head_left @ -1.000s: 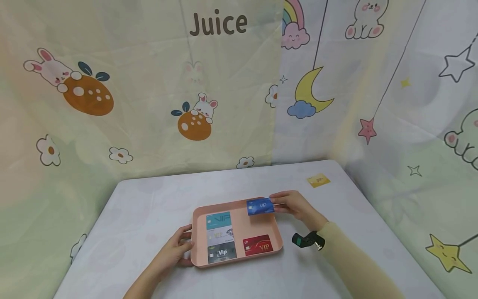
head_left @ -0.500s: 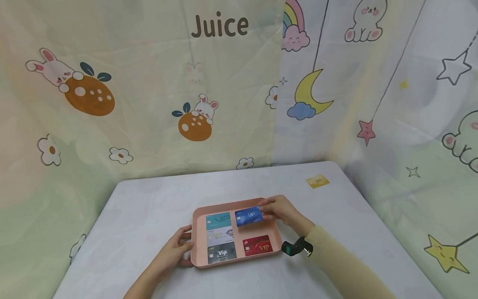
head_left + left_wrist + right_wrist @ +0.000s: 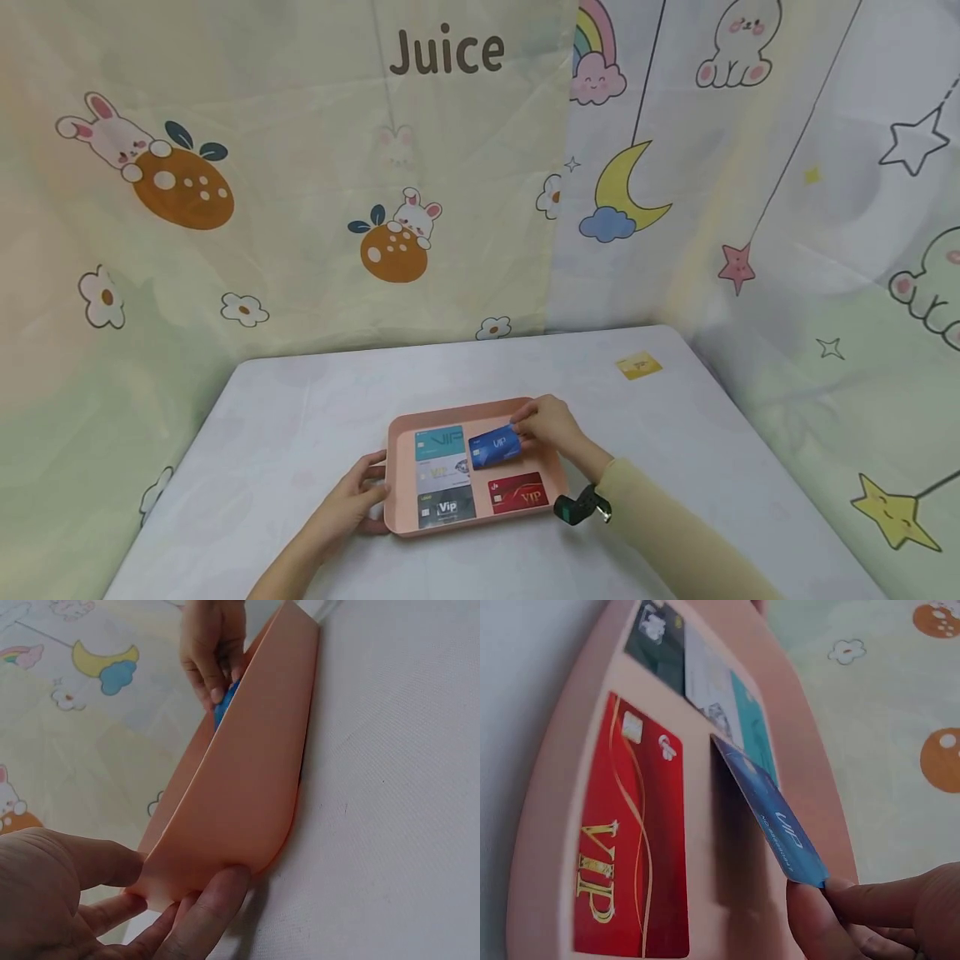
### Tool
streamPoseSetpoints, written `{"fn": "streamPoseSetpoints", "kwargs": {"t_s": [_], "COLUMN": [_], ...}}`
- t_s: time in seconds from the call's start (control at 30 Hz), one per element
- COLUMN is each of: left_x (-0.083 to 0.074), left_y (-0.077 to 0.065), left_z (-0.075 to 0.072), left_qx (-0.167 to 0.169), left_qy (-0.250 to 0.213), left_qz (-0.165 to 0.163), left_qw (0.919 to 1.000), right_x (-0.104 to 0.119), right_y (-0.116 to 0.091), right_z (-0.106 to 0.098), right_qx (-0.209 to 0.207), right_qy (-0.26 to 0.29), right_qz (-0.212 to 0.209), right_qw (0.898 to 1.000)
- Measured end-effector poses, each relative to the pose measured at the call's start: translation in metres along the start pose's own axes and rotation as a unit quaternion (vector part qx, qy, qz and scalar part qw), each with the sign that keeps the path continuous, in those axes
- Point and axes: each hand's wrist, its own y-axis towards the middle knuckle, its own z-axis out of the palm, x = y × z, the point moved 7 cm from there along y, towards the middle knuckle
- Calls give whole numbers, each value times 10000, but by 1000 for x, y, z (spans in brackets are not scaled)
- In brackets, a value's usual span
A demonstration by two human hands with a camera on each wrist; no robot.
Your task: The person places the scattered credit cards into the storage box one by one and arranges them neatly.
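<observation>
A shallow pink tray (image 3: 517, 458) lies on the table. At its left end, my left hand (image 3: 352, 500) rests with thumb and fingertips against the outer wall (image 3: 225, 810). My right hand (image 3: 553, 427) pinches the right edge of a blue VIP card (image 3: 495, 447) between thumb and fingers. In the right wrist view, this card (image 3: 769, 810) tilts above the tray floor and casts a shadow there. A teal card (image 3: 440, 442), a white card (image 3: 442, 473) and a dark grey card (image 3: 446, 506) form a column at the left. A red VIP card (image 3: 519, 492) lies at the lower right.
A yellow card (image 3: 639, 365) lies on the white table (image 3: 315, 400) near the far right corner. Printed cloth walls (image 3: 300, 250) stand behind the table and at both sides. A dark wrist device (image 3: 581, 506) sits on my right wrist.
My right hand has brought the blue card left and nearer from the tray's far right corner, to beside the teal and white cards. My left hand has stayed at the tray's end.
</observation>
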Motion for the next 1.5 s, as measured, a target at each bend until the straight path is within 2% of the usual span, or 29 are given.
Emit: {"fn": "streamPoseSetpoints", "kwargs": {"t_s": [0.27, 0.4, 0.63, 0.8, 1.1, 1.27, 1.5], "left_x": [-4, -6, -5, -3, -3, -1, 2], "left_y": [2, 2, 2, 3, 2, 1, 2], "left_z": [-1, -2, -1, 1, 1, 1, 0], "left_qx": [30, -1, -5, 22, -2, 21, 16], "left_qy": [38, 88, 122, 94, 42, 68, 63], "left_qz": [16, 50, 65, 51, 55, 36, 17], "left_qw": [10000, 9999, 9999, 9999, 10000, 10000, 10000], "right_x": [11, 15, 17, 16, 11, 12, 13], "right_y": [-1, -3, -7, -8, -8, -8, -5], "right_z": [0, -1, 6, 8, 8, 4, -13], "right_qx": [-277, -331, -18, 11, 58, 66, -6], "right_qy": [-874, -1313, -1365, -1483, -1390, -1427, -1367], "right_qz": [-628, -751, -596, -511, -433, -516, -607], "right_qw": [9938, 9879, 9888, 9876, 9893, 9884, 9888]}}
